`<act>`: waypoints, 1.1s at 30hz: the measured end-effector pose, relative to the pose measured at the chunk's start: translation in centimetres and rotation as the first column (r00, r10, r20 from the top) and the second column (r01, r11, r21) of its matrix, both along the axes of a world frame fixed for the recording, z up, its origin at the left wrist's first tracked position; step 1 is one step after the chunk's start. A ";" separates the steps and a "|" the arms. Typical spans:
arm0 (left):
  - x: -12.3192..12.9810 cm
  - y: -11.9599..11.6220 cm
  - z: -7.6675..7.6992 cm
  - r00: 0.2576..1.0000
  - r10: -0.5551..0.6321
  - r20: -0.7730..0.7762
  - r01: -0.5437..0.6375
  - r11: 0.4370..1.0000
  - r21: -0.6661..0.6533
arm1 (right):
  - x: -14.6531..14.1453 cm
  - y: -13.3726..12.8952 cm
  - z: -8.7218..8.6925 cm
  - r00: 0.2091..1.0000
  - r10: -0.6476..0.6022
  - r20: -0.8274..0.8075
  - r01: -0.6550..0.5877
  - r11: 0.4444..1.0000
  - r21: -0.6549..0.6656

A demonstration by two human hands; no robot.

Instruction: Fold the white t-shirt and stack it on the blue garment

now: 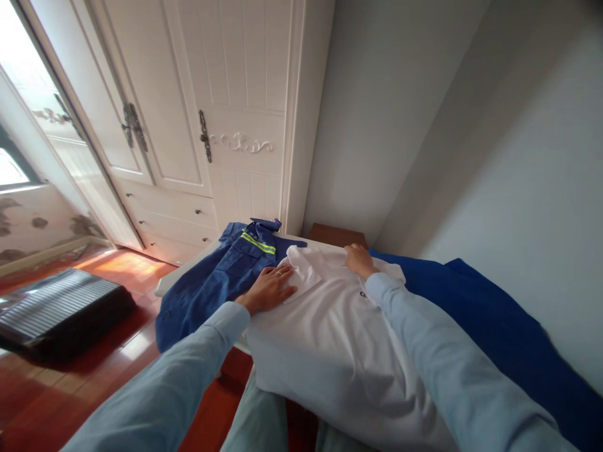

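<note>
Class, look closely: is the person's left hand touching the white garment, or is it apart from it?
Touching. The head view shows the left hand laid palm-down on the white garment, with no gap showing.

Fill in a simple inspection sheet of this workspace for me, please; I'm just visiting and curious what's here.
Surface: white table, mostly covered by clothes.
Things handled: white shirt, spread out, creased, hanging over the near edge.
Clutter: blue garment with a yellow-green stripe left of the shirt; plain blue cloth to its right; dark ridged case on the reddish floor.
Hands: left hand laid flat on the shirt; right hand at its far end, fingers curled, grip unclear.
Cables: nothing seen.
Surroundings: white wardrobe ahead, grey wall at right.
</note>
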State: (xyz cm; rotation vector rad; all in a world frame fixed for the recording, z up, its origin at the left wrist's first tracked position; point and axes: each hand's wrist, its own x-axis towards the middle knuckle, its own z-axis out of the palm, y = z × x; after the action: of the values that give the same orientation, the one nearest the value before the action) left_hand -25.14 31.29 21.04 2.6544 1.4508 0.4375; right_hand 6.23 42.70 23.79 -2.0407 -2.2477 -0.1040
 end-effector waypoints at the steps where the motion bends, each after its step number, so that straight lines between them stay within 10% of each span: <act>1: 0.0 0.0 0.1 1.000 0.003 0.008 -0.003 1.000 -0.005 | 0.0 0.6 0.4 0.999 0.031 0.013 -0.030 0.999 -0.035; 22: 0.3 -0.5 0.6 0.999 0.030 0.043 -0.027 0.998 -0.052 | 0.6 4.2 4.9 0.936 0.082 -0.343 -0.229 0.880 -0.416; 33: 0.2 -0.4 0.4 0.999 0.022 0.035 -0.022 1.000 -0.018 | -1.0 5.5 2.3 0.945 0.095 -0.313 -0.095 0.995 0.016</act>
State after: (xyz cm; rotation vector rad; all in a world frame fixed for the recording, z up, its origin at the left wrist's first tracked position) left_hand -24.97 30.89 21.42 2.6061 1.4682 0.4687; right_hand 5.26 48.19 26.07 -1.7937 -2.1379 0.2134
